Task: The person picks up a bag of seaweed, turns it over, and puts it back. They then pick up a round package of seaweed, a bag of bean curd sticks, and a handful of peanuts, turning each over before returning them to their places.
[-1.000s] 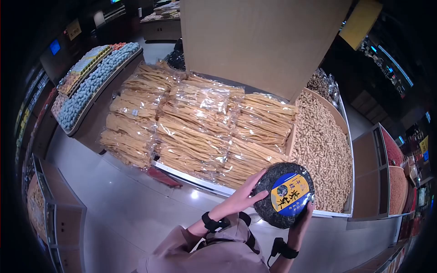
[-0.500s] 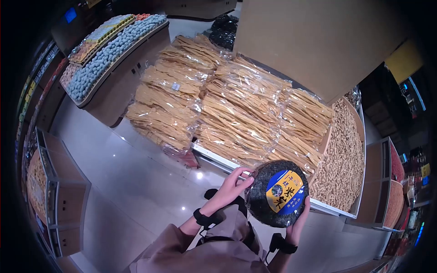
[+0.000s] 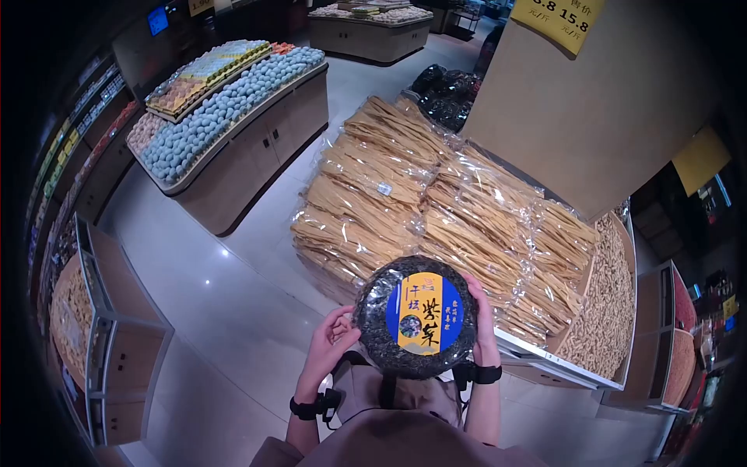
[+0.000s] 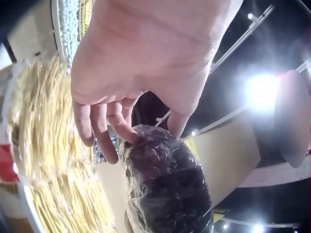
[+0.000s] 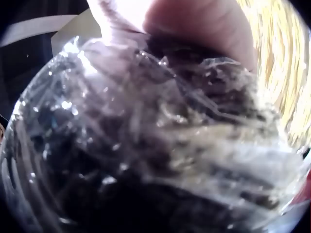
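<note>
A round, dark pack of dried seaweed [image 3: 376, 321] in clear wrap, with a blue and yellow label, is held in front of the body, label facing up. My right hand [image 3: 483, 317] grips its right edge. At the opposite edge, my left hand [image 3: 331, 340] pinches the rim; in the left wrist view, the thumb and a finger of the left hand [image 4: 141, 73] straddle the pack's side [image 4: 170, 189], other fingers hanging off it. Crinkled wrap of the pack [image 5: 121, 145] fills the right wrist view under the right hand [image 5: 204, 29].
Bagged dried yellow sticks [image 3: 373, 179] are stacked on a stand ahead, with a bin of peanuts [image 3: 603, 311] at its right. An egg display [image 3: 210, 109] stands at the back left, and a wooden bin cabinet [image 3: 124, 342] at the near left. Pale tiled floor [image 3: 226, 311] runs between them.
My view has swung left. The pack has come left to the body's middle, its label turned more upright. My left hand's thumb has slid off the top face to the rim.
</note>
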### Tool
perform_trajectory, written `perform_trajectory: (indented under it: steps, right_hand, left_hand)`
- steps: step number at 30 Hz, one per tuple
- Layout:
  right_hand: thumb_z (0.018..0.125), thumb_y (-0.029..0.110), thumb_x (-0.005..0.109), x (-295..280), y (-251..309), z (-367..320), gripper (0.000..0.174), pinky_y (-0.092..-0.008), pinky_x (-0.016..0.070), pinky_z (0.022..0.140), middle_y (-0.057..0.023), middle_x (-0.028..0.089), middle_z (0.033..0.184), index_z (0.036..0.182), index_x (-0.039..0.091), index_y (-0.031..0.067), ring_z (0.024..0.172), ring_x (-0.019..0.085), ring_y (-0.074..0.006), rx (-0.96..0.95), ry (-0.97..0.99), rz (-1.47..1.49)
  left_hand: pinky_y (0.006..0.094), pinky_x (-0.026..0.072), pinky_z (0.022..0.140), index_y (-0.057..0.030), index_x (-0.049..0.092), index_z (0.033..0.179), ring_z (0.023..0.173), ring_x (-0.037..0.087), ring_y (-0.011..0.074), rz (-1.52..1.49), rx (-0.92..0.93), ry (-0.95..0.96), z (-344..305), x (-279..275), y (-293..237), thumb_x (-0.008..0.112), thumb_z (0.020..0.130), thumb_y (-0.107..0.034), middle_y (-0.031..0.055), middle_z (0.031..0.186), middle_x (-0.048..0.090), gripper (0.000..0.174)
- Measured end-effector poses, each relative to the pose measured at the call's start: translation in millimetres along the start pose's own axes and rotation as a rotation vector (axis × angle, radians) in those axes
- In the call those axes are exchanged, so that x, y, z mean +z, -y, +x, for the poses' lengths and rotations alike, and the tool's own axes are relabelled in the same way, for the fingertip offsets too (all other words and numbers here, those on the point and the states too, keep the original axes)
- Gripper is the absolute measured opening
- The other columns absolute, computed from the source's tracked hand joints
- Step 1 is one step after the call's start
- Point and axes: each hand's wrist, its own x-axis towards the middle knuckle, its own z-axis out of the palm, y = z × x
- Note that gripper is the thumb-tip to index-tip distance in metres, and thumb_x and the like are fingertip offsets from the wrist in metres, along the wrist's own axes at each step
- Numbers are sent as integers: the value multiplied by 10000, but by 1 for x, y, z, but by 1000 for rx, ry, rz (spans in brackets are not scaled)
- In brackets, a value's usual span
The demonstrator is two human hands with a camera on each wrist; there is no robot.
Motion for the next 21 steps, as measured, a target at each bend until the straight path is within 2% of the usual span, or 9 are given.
perform_trajectory:
  steps: [3, 5, 7, 11, 13, 15, 17, 18, 21]
  right_hand:
    - [975, 270, 520, 74, -37, 18, 413, -269, 451, 955, -60, 583, 1231, 1319, 521, 42, 1084, 569, -143, 96, 137, -25]
    - [975, 292, 549, 117, -72, 35, 469, -258, 412, 999, -73, 534, 1319, 1368, 490, 42, 1172, 522, -137, 88, 243, -116]
    - [974, 299, 556, 166, -93, 41, 503, -257, 406, 1018, -82, 533, 1334, 1398, 465, 44, 1199, 512, -140, 198, 325, -64]
    - [980, 317, 553, 232, -110, 46, 533, -256, 420, 1013, -82, 534, 1341, 1426, 436, 50, 1188, 525, -143, 204, 420, -63]
    - [988, 334, 544, 250, -113, 53, 559, -266, 414, 1034, -87, 532, 1350, 1453, 404, 55, 1209, 521, -152, 320, 488, -98]
    - [994, 363, 543, 260, -124, 63, 599, -280, 378, 1073, -100, 512, 1370, 1473, 375, 45, 1260, 483, -160, 299, 532, -94]
    - [995, 379, 548, 269, -138, 78, 634, -292, 338, 1108, -110, 470, 1414, 1484, 355, 27, 1315, 430, -166, 285, 671, -328]
    - [993, 418, 544, 281, -136, 80, 667, -298, 320, 1120, -112, 429, 1455, 1485, 350, 11, 1340, 397, -169, 313, 737, -329]
    - [992, 472, 511, 313, -163, 104, 667, -316, 311, 1125, -112, 427, 1466, 1492, 368, 55, 1348, 391, -187, 235, 863, -417]
  left_hand:
    - [194, 440, 789, -13, 514, 1331, 865, 520, 39, 4, 4, -105, -15, -76, -23, 652, 904, -34, -38, 889, 510, 449]
    - [207, 449, 818, -13, 504, 1339, 897, 528, 52, -9, 9, -172, -24, -118, -39, 646, 904, -36, -27, 907, 517, 458]
    - [236, 455, 858, -20, 459, 1369, 950, 545, 81, 69, 108, -304, -34, -155, -59, 651, 900, -68, 2, 965, 558, 509]
    - [258, 459, 872, -23, 402, 1401, 1005, 568, 114, 51, 114, -287, -57, -208, -87, 670, 870, -102, 35, 1048, 596, 599]
    - [261, 462, 881, -28, 358, 1421, 1050, 583, 139, 44, 131, -292, -61, -224, -91, 674, 839, -100, 63, 1099, 617, 666]
    - [313, 459, 972, -54, 362, 1425, 1101, 589, 195, 31, 126, -305, -65, -249, -78, 729, 827, -147, 89, 1117, 631, 708]
    - [390, 429, 1061, -98, 347, 1456, 1193, 559, 251, -260, 102, -413, -60, -291, -35, 795, 798, -253, 136, 1192, 628, 811]
    - [390, 429, 1061, -98, 347, 1456, 1193, 559, 251, -260, 106, -390, -63, -308, -21, 795, 798, -253, 136, 1192, 628, 811]
    - [435, 345, 1131, -49, 297, 1477, 1286, 513, 312, -300, 73, -477, -57, -353, -7, 746, 851, -251, 197, 1360, 557, 796]
